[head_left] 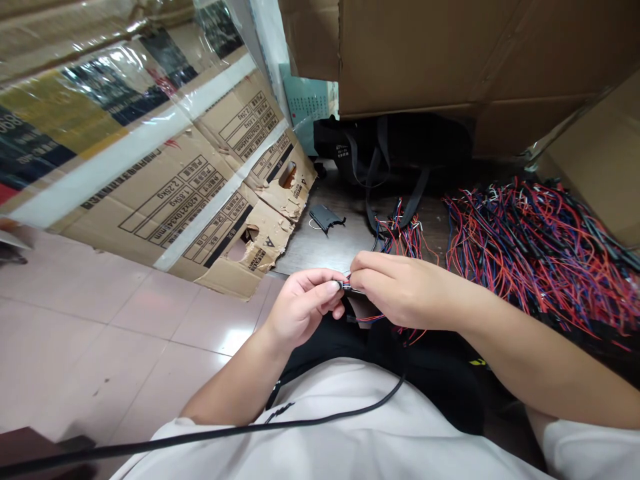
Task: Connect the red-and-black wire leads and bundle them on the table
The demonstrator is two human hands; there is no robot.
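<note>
My left hand pinches a small dark connector between thumb and forefinger. Close against it on the right, my right hand has its fingers pressed together on thin wires that run to the connector. Red and blue wires hang below my hands, over my lap. Beyond my hands, a small bunch of red and blue wires rests on the dark table. A flat black plastic part lies on the table, to the left of that bunch.
A large pile of red, blue and black wires covers the right side. Cardboard boxes stand at the left and a cardboard panel behind. A black bag with straps lies at the back. A black cable crosses my shirt.
</note>
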